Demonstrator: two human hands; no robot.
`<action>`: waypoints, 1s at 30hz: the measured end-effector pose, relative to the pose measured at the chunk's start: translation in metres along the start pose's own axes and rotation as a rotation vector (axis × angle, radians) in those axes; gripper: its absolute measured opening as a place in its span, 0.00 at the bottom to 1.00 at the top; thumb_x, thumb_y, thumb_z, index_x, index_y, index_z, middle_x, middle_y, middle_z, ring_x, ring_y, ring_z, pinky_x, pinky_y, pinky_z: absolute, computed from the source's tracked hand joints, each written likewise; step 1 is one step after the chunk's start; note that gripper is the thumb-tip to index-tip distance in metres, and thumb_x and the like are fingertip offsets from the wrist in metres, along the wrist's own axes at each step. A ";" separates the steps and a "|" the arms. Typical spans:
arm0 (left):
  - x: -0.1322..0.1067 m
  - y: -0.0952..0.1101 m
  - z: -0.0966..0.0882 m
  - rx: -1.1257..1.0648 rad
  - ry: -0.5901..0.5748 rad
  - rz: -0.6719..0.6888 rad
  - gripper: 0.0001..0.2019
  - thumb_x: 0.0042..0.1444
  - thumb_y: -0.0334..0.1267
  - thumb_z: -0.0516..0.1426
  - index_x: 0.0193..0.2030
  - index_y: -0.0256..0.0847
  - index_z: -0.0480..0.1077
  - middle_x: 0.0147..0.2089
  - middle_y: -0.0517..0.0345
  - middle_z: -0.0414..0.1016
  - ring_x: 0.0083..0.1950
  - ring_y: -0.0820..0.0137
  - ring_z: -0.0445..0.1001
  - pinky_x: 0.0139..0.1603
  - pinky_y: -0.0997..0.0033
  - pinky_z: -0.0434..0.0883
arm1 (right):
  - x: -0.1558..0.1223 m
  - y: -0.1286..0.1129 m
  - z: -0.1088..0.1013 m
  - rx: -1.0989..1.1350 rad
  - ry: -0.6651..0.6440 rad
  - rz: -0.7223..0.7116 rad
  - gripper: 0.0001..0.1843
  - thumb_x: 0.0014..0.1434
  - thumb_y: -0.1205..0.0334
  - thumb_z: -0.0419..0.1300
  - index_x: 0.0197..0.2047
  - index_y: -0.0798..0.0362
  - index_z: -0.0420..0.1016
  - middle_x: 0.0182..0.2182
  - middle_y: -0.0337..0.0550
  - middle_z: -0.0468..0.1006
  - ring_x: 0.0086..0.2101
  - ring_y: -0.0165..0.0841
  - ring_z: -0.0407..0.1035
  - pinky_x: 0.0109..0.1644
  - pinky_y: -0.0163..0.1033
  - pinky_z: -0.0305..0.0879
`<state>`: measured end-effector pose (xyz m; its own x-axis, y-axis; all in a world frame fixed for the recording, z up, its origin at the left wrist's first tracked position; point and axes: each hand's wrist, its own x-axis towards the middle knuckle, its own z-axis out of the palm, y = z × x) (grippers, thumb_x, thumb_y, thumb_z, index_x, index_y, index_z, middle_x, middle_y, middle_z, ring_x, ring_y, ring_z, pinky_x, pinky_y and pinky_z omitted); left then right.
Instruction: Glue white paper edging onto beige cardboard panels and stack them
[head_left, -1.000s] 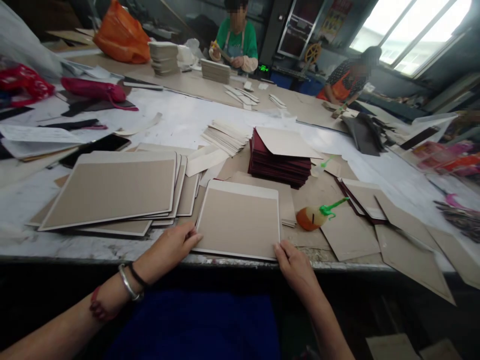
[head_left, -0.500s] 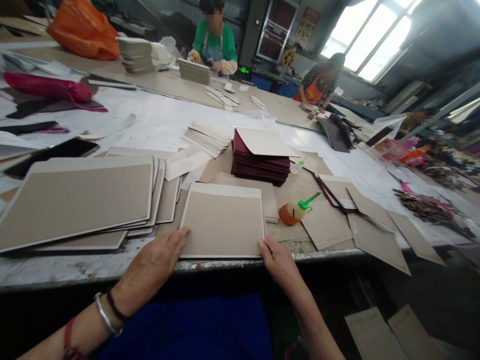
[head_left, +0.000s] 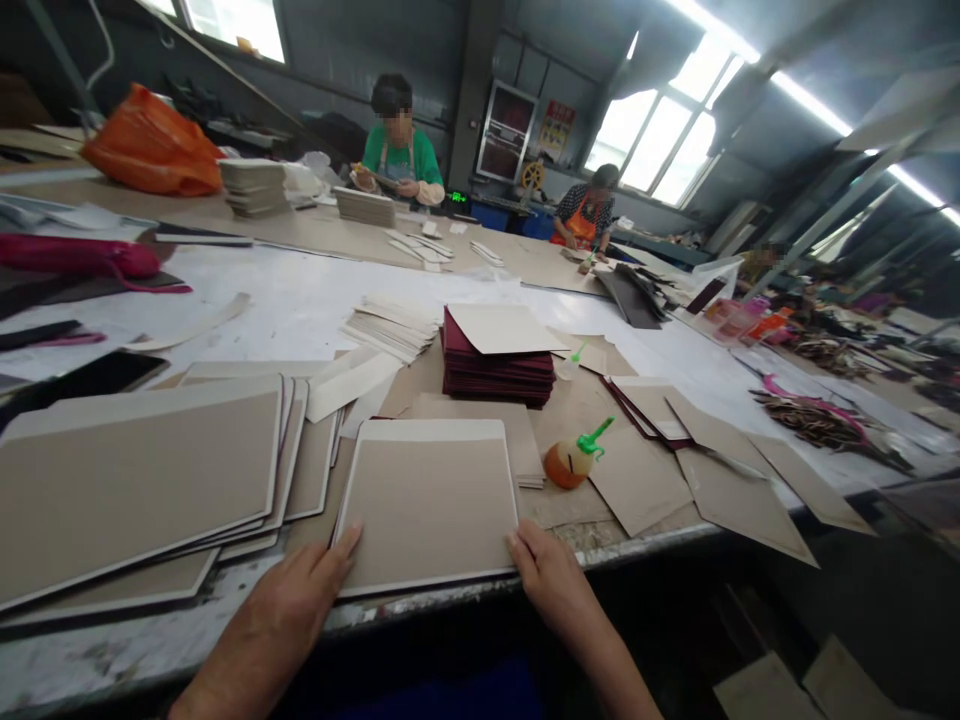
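A beige rectangular panel [head_left: 427, 510] with a pale strip along its far edge lies at the table's front edge. My left hand [head_left: 289, 600] grips its left side, thumb on top near the front corner. On the opposite side, my right hand [head_left: 551, 570] pinches the right edge near its front corner. Fingers below the panel are hidden. Just behind it sits a stack of maroon sheets [head_left: 499, 375] topped by a cream sheet. A squeeze bottle [head_left: 568, 466] with amber liquid and a green nozzle stands to the right.
Larger beige panels [head_left: 142, 490] are piled at the left, partly fanned. Loose beige sheets [head_left: 742, 490] spread rightward, some overhanging the edge. Cream strips [head_left: 394, 325] lie behind. Across the table work a person in green [head_left: 420, 160] and one in an orange apron [head_left: 577, 218].
The view has tipped upward, so the table sits lower in the picture. Both hands keep their hold on the panel's sides. The person in green has raised a piece in their hands.
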<state>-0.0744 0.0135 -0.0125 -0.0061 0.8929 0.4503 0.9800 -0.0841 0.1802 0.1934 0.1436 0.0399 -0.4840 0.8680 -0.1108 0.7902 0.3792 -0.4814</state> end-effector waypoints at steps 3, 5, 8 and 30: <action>0.004 0.005 -0.004 0.041 0.043 0.015 0.18 0.64 0.40 0.40 0.55 0.38 0.60 0.26 0.60 0.67 0.26 0.71 0.69 0.29 0.72 0.67 | 0.001 0.006 0.005 0.007 0.001 -0.017 0.17 0.60 0.55 0.38 0.26 0.50 0.60 0.24 0.43 0.71 0.28 0.35 0.66 0.33 0.37 0.55; 0.006 0.009 -0.007 0.062 0.036 0.006 0.18 0.63 0.42 0.42 0.54 0.37 0.61 0.28 0.58 0.69 0.28 0.71 0.70 0.29 0.71 0.68 | 0.002 0.013 0.009 0.016 0.010 -0.025 0.19 0.60 0.52 0.38 0.26 0.49 0.62 0.24 0.44 0.72 0.28 0.36 0.67 0.33 0.38 0.57; 0.009 0.015 -0.012 0.090 -0.034 -0.047 0.18 0.61 0.42 0.47 0.54 0.37 0.62 0.30 0.56 0.70 0.30 0.69 0.71 0.31 0.69 0.70 | 0.007 0.024 0.014 0.035 -0.002 -0.043 0.20 0.60 0.50 0.38 0.27 0.49 0.64 0.26 0.44 0.74 0.29 0.36 0.69 0.34 0.37 0.59; 0.011 -0.002 -0.004 0.163 0.121 0.245 0.24 0.54 0.51 0.53 0.58 0.50 0.61 0.53 0.48 0.69 0.53 0.59 0.69 0.45 0.64 0.73 | 0.007 0.011 0.020 -0.256 0.233 0.048 0.08 0.61 0.58 0.53 0.32 0.41 0.71 0.32 0.41 0.76 0.35 0.36 0.71 0.31 0.37 0.64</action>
<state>-0.0775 0.0217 -0.0047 0.2198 0.7951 0.5652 0.9742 -0.2095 -0.0841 0.1911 0.1470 0.0165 -0.3689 0.9253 0.0876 0.8927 0.3790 -0.2437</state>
